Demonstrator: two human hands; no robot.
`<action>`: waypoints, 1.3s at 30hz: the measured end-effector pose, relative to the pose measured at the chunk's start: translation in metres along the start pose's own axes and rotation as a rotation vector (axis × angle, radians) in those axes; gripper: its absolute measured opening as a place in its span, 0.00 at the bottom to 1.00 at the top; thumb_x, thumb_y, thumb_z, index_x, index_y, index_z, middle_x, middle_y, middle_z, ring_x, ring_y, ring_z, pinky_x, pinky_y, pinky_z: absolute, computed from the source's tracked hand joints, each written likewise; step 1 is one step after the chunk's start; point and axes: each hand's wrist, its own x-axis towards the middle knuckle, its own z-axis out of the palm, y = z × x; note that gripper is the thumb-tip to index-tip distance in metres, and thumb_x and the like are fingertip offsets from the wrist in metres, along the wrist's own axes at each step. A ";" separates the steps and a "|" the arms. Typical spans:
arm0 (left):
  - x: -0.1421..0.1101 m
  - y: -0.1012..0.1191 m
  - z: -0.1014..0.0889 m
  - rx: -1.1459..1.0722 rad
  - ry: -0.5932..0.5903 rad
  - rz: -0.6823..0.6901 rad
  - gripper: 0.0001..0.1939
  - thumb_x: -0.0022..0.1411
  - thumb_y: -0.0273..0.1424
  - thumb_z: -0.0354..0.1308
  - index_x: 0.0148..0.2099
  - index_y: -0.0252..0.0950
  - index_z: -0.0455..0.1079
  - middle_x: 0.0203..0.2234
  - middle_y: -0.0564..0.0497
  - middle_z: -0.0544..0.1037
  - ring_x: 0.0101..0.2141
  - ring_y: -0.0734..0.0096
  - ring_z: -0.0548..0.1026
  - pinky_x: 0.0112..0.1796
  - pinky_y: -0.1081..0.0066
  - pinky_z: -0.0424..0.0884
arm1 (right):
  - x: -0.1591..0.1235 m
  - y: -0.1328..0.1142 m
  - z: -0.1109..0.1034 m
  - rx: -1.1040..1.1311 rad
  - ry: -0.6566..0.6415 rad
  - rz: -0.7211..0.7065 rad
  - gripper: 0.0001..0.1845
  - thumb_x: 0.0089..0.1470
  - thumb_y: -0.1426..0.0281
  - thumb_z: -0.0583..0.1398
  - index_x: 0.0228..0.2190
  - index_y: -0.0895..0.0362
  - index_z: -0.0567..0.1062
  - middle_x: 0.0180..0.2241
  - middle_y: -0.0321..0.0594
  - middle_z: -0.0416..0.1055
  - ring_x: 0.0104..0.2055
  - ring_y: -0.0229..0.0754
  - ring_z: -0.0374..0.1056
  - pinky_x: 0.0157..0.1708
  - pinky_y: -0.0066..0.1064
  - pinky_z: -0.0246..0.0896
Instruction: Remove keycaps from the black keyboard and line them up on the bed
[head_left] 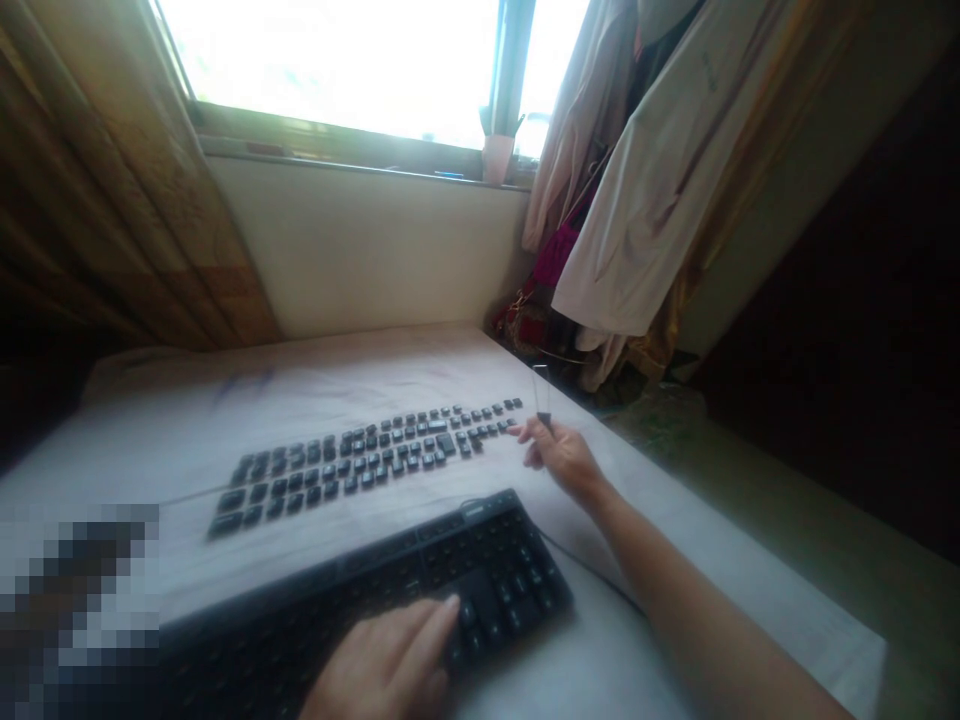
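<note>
A black keyboard (480,590) lies at an angle on the pale-covered surface. Most of its left and middle part is stripped of keycaps, while caps remain at the right end. My left hand (386,655) grips its near edge, the index finger lying over the top; part of the hand is cut off by the frame. Beyond the keyboard, loose black keycaps (352,465) are laid out in rows. At the right end of these rows, my right hand (562,455) is closed round a wire keycap puller (543,400), its wire loops pointing up. One fingertip is close to the last keycaps.
The pale cover (720,600) ends at an edge on the right. A dark cable (592,565) runs from behind the keyboard. A blurred-out patch (82,600) hides the left. Behind are a curtain (127,200), a window sill with a pot (497,158), and hanging clothes (637,200).
</note>
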 end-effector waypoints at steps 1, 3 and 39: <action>-0.001 -0.001 0.001 0.003 0.001 0.006 0.17 0.70 0.26 0.46 0.56 0.34 0.69 0.40 0.47 0.84 0.38 0.71 0.83 0.38 0.77 0.78 | 0.002 0.000 0.004 -0.016 -0.029 -0.003 0.32 0.57 0.41 0.50 0.27 0.56 0.73 0.25 0.42 0.77 0.19 0.38 0.68 0.22 0.28 0.64; -0.004 -0.002 0.003 0.011 -0.013 0.022 0.17 0.70 0.26 0.47 0.57 0.33 0.69 0.41 0.47 0.84 0.39 0.71 0.83 0.39 0.77 0.78 | 0.007 0.002 0.014 -0.056 -0.082 -0.009 0.27 0.57 0.45 0.53 0.27 0.55 0.75 0.20 0.38 0.74 0.19 0.39 0.68 0.23 0.29 0.63; 0.001 0.004 -0.004 -0.010 -0.051 -0.016 0.17 0.70 0.26 0.46 0.57 0.34 0.69 0.43 0.46 0.83 0.41 0.69 0.82 0.41 0.73 0.77 | 0.017 0.012 0.039 -0.205 -0.155 0.011 0.17 0.61 0.61 0.54 0.32 0.56 0.80 0.32 0.43 0.81 0.36 0.46 0.76 0.39 0.32 0.67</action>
